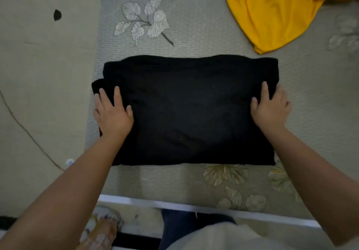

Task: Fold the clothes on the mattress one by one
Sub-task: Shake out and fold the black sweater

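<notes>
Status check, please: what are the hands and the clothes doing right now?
Left hand flat on folded black cloth garment. Right hand gripping its right edge. Crumpled yellow garment waiting, clear.

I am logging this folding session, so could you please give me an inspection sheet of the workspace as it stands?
Surface: mattress with a grey leaf-print cover, lying on a floor.
Job's things: black garment folded into a rectangle, flat on the mattress; yellow garment bunched and unfolded at the far right.
Clutter: nothing seen on the mattress; a small white object on the floor beside its left edge.
Grippers: left hand lies on the black garment's left edge, fingers spread; right hand grips its right edge.
Cables: a thin dark line runs across the floor, left; cable or crack, cannot tell.
Surroundings: beige floor with a dark mark; white bed rail near the person.
</notes>
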`<action>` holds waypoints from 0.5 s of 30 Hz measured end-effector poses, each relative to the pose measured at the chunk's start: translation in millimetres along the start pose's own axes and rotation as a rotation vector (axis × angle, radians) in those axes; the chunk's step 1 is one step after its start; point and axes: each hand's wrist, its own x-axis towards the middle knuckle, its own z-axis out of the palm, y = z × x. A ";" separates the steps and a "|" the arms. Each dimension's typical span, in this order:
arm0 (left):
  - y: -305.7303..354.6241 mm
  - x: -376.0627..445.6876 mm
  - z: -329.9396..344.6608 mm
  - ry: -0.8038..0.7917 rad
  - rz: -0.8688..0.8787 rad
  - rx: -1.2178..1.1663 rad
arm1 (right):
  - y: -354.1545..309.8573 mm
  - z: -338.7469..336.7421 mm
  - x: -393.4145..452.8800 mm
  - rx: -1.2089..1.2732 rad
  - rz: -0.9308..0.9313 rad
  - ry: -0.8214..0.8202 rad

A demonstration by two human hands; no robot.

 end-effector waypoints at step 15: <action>-11.2 -97.4 37.4 -0.242 0.039 0.150 | 37.9 30.1 -90.8 0.140 0.135 -0.013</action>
